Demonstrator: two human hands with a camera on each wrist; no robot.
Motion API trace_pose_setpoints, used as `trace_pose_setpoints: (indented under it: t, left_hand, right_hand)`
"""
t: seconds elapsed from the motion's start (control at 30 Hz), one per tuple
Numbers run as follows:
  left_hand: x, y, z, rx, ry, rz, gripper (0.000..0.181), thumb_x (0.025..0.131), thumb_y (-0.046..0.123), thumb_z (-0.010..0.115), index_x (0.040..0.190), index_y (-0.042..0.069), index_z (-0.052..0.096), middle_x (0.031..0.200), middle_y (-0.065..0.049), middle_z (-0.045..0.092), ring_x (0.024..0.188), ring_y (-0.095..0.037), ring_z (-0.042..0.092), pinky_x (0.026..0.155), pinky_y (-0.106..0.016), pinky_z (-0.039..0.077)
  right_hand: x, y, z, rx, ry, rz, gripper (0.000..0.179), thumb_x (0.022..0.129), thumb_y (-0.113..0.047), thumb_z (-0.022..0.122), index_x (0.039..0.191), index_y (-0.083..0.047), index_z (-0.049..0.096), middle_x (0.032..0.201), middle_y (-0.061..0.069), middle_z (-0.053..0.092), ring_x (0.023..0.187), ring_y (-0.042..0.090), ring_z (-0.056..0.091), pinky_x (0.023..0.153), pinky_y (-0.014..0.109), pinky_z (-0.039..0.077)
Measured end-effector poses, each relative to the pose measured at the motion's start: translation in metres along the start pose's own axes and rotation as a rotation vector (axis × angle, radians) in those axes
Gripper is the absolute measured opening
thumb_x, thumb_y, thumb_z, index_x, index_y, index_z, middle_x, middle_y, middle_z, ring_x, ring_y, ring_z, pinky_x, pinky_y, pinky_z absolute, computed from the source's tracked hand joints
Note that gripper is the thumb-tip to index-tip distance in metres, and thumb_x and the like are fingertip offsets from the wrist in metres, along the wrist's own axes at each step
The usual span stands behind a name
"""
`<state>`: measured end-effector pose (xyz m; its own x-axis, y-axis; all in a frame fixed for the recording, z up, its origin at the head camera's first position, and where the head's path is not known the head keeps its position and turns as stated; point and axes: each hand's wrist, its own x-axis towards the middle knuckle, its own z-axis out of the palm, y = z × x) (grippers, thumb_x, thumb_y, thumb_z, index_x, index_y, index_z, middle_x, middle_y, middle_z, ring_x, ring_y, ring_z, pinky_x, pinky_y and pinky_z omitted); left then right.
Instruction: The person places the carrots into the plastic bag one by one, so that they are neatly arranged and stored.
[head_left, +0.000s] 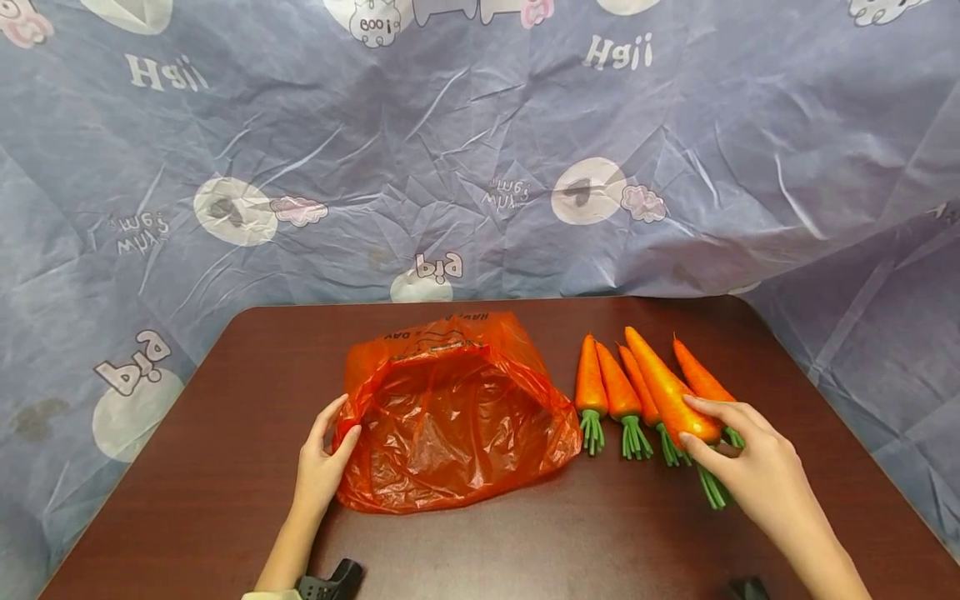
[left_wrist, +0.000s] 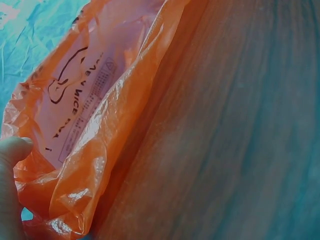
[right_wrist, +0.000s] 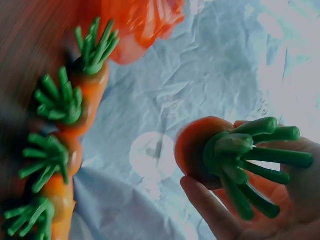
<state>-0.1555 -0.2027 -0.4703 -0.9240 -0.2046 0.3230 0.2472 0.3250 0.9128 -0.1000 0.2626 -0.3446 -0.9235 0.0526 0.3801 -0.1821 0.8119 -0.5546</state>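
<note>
One cloth backdrop (head_left: 420, 192), blue-grey, heavily creased, printed with white ovals, pink motifs and lettering; spans left side, rear and right side of the room. One table (head_left: 247, 442), dark reddish-brown, wood-grained, far corners rounded, near part catching a soft sheen. On and over it, from the left:

- Left hand (head_left: 322, 462), thumb and fingers pinching the left edge of the bag; black device (head_left: 332, 581) at the wrist.
- Orange-red plastic bag (head_left: 450, 442), thin, wrinkled, black print at the rear; lies left of table centre, mouth gaping toward the person.
- Four carrots (head_left: 591, 379), green stems toward the person, laid side by side right of the bag, the first just beside it.
- Held carrot (head_left: 663, 383), raised over the row, tip pointing away.
- Right hand (head_left: 765, 467), thumb and fingers gripping its thick end.
</note>
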Motion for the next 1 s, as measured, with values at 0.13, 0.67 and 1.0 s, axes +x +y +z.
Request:
trace_pose_setpoints:
  t: [0.13,0.67,1.0]
  left_hand:
    - [-0.001,0.0,0.0,0.012,0.0,0.0,0.05,0.084,0.006,0.062,0.131,0.015,0.047,0.129,-0.008,0.051,0.103,0.012,0.049,0.079,-0.005,0.044]
    - [-0.001,-0.002,0.0,-0.002,-0.005,-0.042,0.051,0.084,0.01,0.063,0.132,0.019,0.047,0.126,0.012,0.049,0.106,0.011,0.048,0.08,-0.005,0.045]
    - [-0.004,0.023,0.0,-0.016,-0.012,-0.081,0.051,0.084,0.003,0.061,0.132,0.011,0.045,0.122,0.014,0.048,0.102,0.012,0.049,0.077,-0.006,0.046]
  right_hand:
    - [-0.006,-0.01,0.001,0.041,-0.017,-0.027,0.04,0.075,-0.019,0.074,0.114,-0.018,0.064,0.1,-0.032,0.047,0.088,-0.026,0.037,0.061,-0.001,0.041]
    - [-0.022,-0.04,0.013,0.125,-0.1,-0.181,0.043,0.072,-0.013,0.076,0.112,-0.024,0.064,0.108,-0.014,0.057,0.091,-0.018,0.045,0.064,0.004,0.044]
    - [-0.028,-0.05,0.027,0.121,-0.162,-0.213,0.044,0.071,-0.019,0.077,0.112,-0.027,0.064,0.106,-0.01,0.06,0.092,-0.012,0.048,0.065,0.014,0.05]
